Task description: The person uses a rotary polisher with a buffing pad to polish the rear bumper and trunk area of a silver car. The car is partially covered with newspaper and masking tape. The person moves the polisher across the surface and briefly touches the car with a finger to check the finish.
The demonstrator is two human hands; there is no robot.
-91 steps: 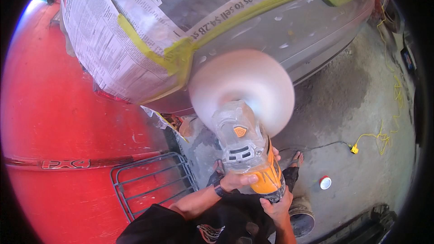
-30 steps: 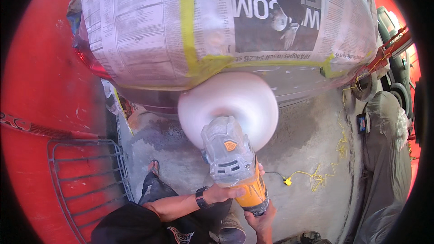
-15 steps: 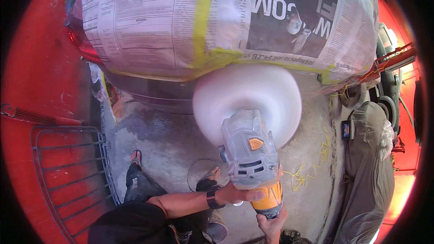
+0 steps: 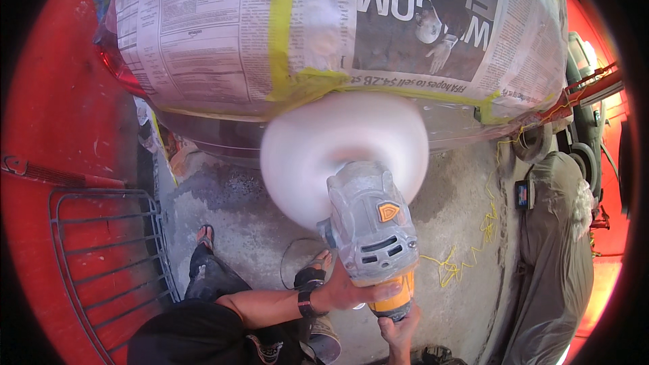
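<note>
A grey and orange power polisher [image 4: 375, 230] is gripped in both hands, its head pointing away from me. My left hand [image 4: 341, 290], a dark band at its wrist, wraps round the orange part behind the grey gear head. At the rear end of the tool, my right hand [image 4: 399, 330] closes round the handle. The large white buffing pad [image 4: 297, 149] is blurred by spinning and overlaps the lower edge of a dark glossy car bumper [image 4: 209, 132]. Newspaper masking [image 4: 209, 34] covers the panel above, held by yellow tape [image 4: 280, 27]. The contact spot is hidden by the pad.
On the left, a dark metal rack [image 4: 108, 257] leans by a red wall [image 4: 54, 94]. Yellow string [image 4: 446, 270] lies tangled on the concrete floor [image 4: 250, 209]. A grey cloth-covered object [image 4: 551, 250] stands at the right. My sandalled feet show below.
The spinning pad has shifted left along the bumper, the tool's rear end moving slightly left as well. Both hands keep their hold. The view has shifted a little.
</note>
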